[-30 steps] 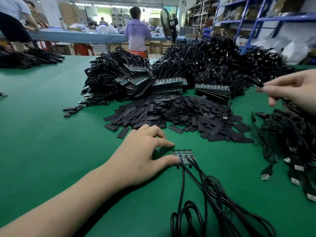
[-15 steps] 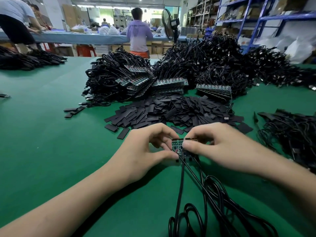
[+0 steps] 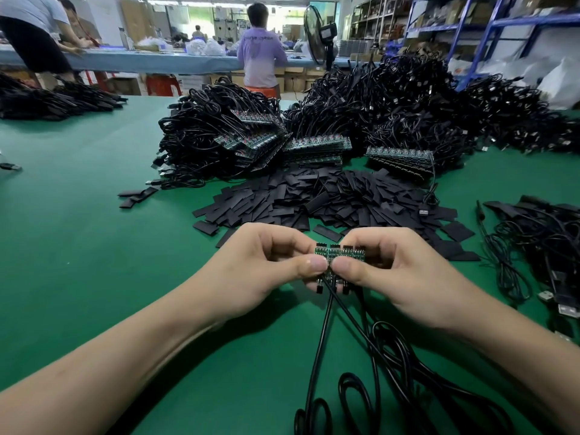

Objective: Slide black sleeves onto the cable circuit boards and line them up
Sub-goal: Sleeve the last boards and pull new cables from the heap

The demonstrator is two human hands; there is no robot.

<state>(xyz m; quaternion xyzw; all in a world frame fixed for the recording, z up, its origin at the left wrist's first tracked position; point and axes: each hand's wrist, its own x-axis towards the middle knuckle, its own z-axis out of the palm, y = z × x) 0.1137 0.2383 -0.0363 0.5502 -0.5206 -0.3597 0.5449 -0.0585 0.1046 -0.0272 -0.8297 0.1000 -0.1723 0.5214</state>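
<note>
Left hand (image 3: 263, 271) and right hand (image 3: 398, 271) both pinch the bare circuit boards (image 3: 340, 254) above the worktop (image 3: 94, 246), toward its near edge (sleeves (image 3: 329, 199) heaped just beyond, none yet fitted), where uneven thumb pressure or the crossed cables (image 3: 323, 324) could skew the row.

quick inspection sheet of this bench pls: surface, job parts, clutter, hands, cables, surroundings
surface: green table mat covering the bench.
job's things: small green circuit boards held side by side above the mat, visible parts unsleeved; pile of flat black sleeves just beyond the hands; stacked circuit boards behind it.
clutter: a few stray black sleeves lying apart at the left.
grippers: left hand and right hand both pinch the boards, thumbs meeting on top.
cables: black cables run from the held boards into coils; big cable heaps at the back; a cable tangle with USB plugs at the right.
surroundings: standing fan, blue shelving, people at a far bench.
</note>
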